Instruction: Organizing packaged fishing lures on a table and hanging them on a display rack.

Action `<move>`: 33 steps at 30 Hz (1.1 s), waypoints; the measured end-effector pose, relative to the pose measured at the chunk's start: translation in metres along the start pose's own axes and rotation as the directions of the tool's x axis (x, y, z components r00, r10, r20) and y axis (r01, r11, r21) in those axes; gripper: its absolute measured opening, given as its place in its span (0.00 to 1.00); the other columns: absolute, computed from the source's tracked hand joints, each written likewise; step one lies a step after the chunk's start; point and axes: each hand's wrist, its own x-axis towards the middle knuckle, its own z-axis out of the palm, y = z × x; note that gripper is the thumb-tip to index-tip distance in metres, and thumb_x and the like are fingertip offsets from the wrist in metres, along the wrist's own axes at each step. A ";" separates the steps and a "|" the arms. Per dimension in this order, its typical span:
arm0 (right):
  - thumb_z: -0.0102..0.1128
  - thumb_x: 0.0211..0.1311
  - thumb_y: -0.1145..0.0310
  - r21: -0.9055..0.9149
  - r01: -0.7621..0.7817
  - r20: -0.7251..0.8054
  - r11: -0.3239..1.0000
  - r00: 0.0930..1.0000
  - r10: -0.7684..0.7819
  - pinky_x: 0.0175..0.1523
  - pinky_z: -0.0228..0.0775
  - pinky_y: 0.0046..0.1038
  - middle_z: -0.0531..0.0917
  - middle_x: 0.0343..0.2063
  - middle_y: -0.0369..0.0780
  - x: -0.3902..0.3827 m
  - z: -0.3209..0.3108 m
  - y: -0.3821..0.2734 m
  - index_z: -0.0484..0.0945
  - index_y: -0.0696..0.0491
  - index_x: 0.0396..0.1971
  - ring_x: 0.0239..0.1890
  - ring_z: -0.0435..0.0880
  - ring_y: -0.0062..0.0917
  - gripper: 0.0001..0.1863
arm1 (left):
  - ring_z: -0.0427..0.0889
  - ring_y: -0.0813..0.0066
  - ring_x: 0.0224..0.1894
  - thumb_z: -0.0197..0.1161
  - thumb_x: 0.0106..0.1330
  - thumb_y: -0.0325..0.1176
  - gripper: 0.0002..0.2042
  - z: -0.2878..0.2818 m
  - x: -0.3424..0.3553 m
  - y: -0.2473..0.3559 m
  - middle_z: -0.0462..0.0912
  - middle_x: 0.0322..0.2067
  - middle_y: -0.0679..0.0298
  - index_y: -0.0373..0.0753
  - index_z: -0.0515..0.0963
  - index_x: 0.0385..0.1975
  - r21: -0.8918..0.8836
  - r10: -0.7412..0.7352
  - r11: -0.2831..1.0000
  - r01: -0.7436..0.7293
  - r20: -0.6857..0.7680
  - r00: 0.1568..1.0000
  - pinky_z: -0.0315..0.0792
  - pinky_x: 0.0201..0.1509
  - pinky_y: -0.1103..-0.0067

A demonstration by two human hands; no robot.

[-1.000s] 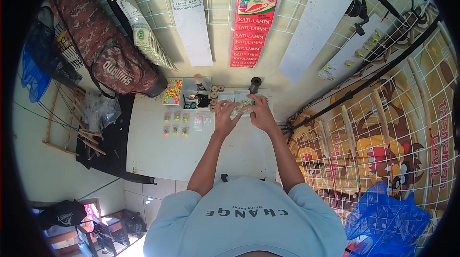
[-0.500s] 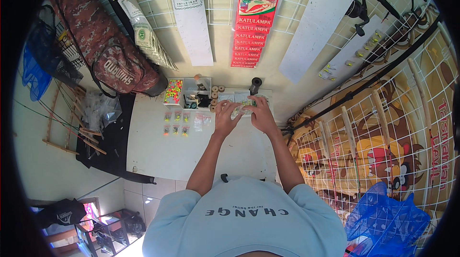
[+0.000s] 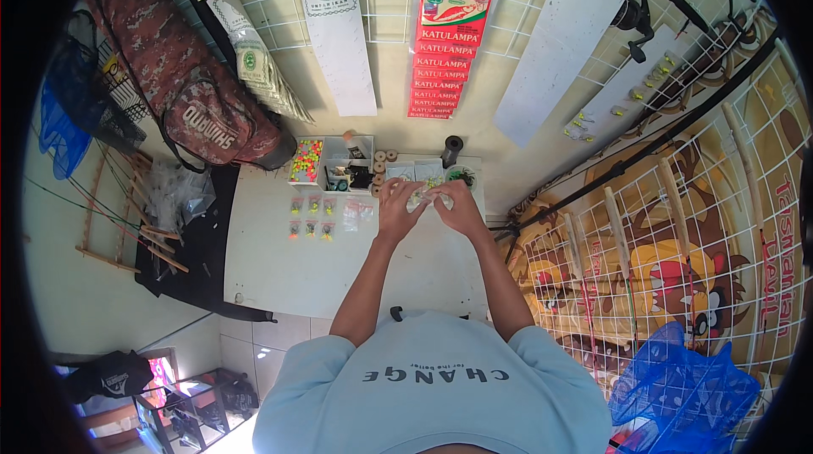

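Observation:
Over the back of the white table (image 3: pixel 339 263), my two hands meet fingertip to fingertip. My left hand (image 3: pixel 397 208) is closed in a pinch on what looks like a small clear plastic bag (image 3: pixel 421 197). Fingers bent and pressed together, my right hand (image 3: pixel 460 208) reaches the same spot; anything it pinches is too small to make out. Behind the fingers lies a white tray (image 3: pixel 402 173) with small yellow-green pieces in it. A round tub (image 3: pixel 462 175) holding dark and green bits stands just beyond my right hand.
Two rows of small filled bags (image 3: pixel 312 206) lie left of my hands, beside clear bags (image 3: pixel 357 215). Behind them stand a box of bright beads (image 3: pixel 306 161), a compartment box (image 3: pixel 348 176), brown spools (image 3: pixel 378 168) and a black cylinder (image 3: pixel 452 150). A wire rack (image 3: pixel 660 242) flanks the right.
My right hand has drawn back and left from the round tub, uncovering it, and its fingertips now meet those of my left hand. My left hand has hardly moved.

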 end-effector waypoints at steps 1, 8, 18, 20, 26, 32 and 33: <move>0.55 0.47 0.78 0.047 -0.020 -0.002 0.999 1.000 0.020 0.53 0.64 0.35 0.78 0.41 0.41 0.000 0.002 0.001 0.82 0.50 0.33 0.47 0.72 0.37 0.13 | 0.66 0.60 0.54 0.70 0.51 0.37 0.18 0.001 0.000 0.000 0.78 0.43 0.69 0.48 0.78 0.44 0.003 0.002 1.000 -0.002 -0.006 1.000 0.61 0.59 0.66; 0.48 0.40 0.84 -0.089 0.081 0.006 0.993 0.997 -0.081 0.53 0.65 0.34 0.74 0.39 0.42 0.003 0.004 -0.007 0.82 0.50 0.33 0.45 0.71 0.37 0.20 | 0.66 0.60 0.55 0.70 0.51 0.37 0.18 0.000 -0.001 -0.002 0.78 0.43 0.68 0.48 0.78 0.44 0.003 0.011 1.000 -0.011 -0.006 1.000 0.61 0.59 0.65; 0.54 0.47 0.80 -0.026 0.094 -0.095 0.995 0.991 -0.096 0.52 0.66 0.33 0.78 0.36 0.40 0.002 -0.005 -0.017 0.82 0.51 0.32 0.43 0.73 0.35 0.13 | 0.67 0.59 0.53 0.71 0.50 0.35 0.20 -0.002 -0.002 0.001 0.78 0.43 0.64 0.47 0.78 0.45 0.006 0.003 1.000 -0.003 -0.013 1.000 0.63 0.58 0.67; 0.61 0.51 0.73 0.044 -0.012 -0.044 0.999 0.999 0.014 0.50 0.66 0.33 0.81 0.31 0.40 0.002 -0.004 -0.018 0.81 0.53 0.30 0.40 0.76 0.34 0.06 | 0.67 0.60 0.53 0.71 0.50 0.34 0.19 -0.002 -0.003 0.002 0.78 0.44 0.65 0.47 0.78 0.45 0.027 0.019 0.999 -0.018 -0.022 1.000 0.63 0.58 0.67; 0.63 0.50 0.71 0.075 -0.100 -0.017 0.992 0.995 0.102 0.45 0.68 0.33 0.83 0.29 0.42 0.002 -0.002 -0.015 0.80 0.56 0.29 0.36 0.78 0.37 0.06 | 0.67 0.60 0.53 0.70 0.50 0.32 0.19 -0.003 -0.006 0.002 0.78 0.43 0.66 0.46 0.78 0.44 0.021 0.020 1.000 -0.020 -0.006 1.000 0.64 0.58 0.68; 0.62 0.49 0.72 0.065 -0.059 -0.053 0.996 0.997 0.063 0.44 0.68 0.34 0.82 0.27 0.42 -0.001 0.002 -0.013 0.79 0.57 0.26 0.36 0.78 0.37 0.05 | 0.71 0.62 0.48 0.69 0.52 0.29 0.14 -0.005 -0.011 -0.010 0.80 0.39 0.65 0.42 0.80 0.39 -0.133 0.001 0.991 0.000 0.009 1.000 0.67 0.53 0.70; 0.63 0.49 0.73 0.031 -0.033 -0.058 0.999 0.998 0.035 0.44 0.68 0.34 0.82 0.26 0.42 -0.002 0.003 -0.013 0.79 0.56 0.26 0.36 0.78 0.36 0.04 | 0.72 0.63 0.46 0.69 0.52 0.29 0.11 -0.005 -0.012 -0.012 0.81 0.37 0.65 0.41 0.80 0.37 -0.184 -0.025 0.982 0.032 0.038 0.999 0.67 0.52 0.70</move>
